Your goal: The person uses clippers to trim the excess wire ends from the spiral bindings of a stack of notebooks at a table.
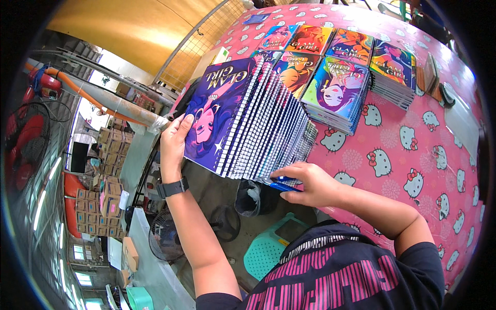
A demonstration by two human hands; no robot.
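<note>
My left hand (177, 138), a dark watch on its wrist, is closed on the outer edge of a purple spiral notebook (212, 121). Its thumb lies on the illustrated cover and the other fingers are behind. That notebook is at the front of a long, leaning row of spiral notebooks (281, 116), whose white-and-dark bindings face me. At the lower end of the bindings, my right hand (310, 185) grips blue-handled pliers (284, 184). The tips of the pliers are close to the coil end; whether they touch it cannot be seen.
Stacks of colourful notebooks (336, 93) stand beyond the row on a pink cartoon-patterned tablecloth (380, 155). Below the table edge are a turquoise stool (266, 253), a dark bin (248, 199) and a fan (164, 235). Cardboard boxes (98, 206) are piled at the far left.
</note>
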